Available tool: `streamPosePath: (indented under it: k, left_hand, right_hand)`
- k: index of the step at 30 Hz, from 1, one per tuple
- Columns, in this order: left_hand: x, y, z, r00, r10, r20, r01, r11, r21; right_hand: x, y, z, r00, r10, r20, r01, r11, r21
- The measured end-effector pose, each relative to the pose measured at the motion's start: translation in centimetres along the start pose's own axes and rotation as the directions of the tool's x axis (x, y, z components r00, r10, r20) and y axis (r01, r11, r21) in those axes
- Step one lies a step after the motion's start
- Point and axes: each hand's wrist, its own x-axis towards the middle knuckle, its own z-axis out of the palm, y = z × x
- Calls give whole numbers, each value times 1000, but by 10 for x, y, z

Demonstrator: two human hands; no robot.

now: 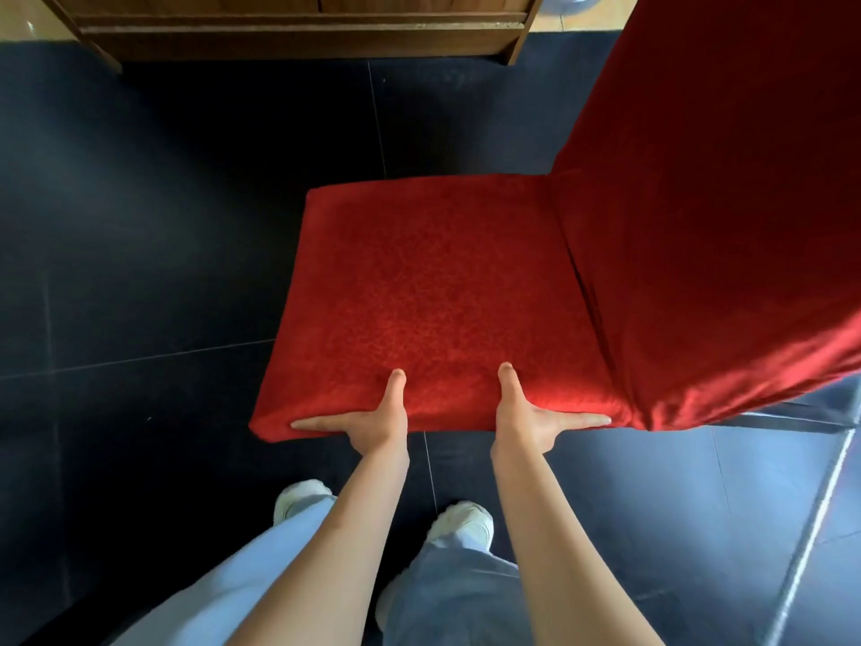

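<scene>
The seat (433, 282) of a red-covered chair stands on the dark floor (186, 202) just ahead of the person's feet, its back (699, 202) rising to the right and a metal leg (810, 529) showing below. Both hands are at the near edge: the left hand (372, 424) and the right hand (526, 421) each lay a straight thumb on top and a straight forefinger along the front face, pointing outward. Each grip is spread wide and presses rather than clenches; the remaining fingers are hidden by the edge and may reach beneath it. The padding looks soft and thick, so it should give under pressure, and the fabric has a slight sheen and would likely slide or wrinkle over the cushion rather than hold firm. Judged from the frame and high back, the chair is probably moderately heavy and top-heavy toward the back. A surer hold would be under the seat's firm base, hands well apart near the corners
</scene>
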Motion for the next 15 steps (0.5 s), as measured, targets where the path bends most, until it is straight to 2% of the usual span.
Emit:
streamPosePath:
  k: [9,12,15]
  left_hand:
    - [-24,-4,-63,991,-47,-122,60,993,98]
    - [-33,-3,-80,983,-70,-168,103,975,199]
    - [-36,5,-94,983,-68,-170,100,978,184]
  right_hand:
    - [-47,31,-34,996,78,-33,-81,991,-105]
    - [-60,35,-42,995,86,-52,-92,987,-134]
    - [-79,35,-45,992,108,-60,-116,981,-156]
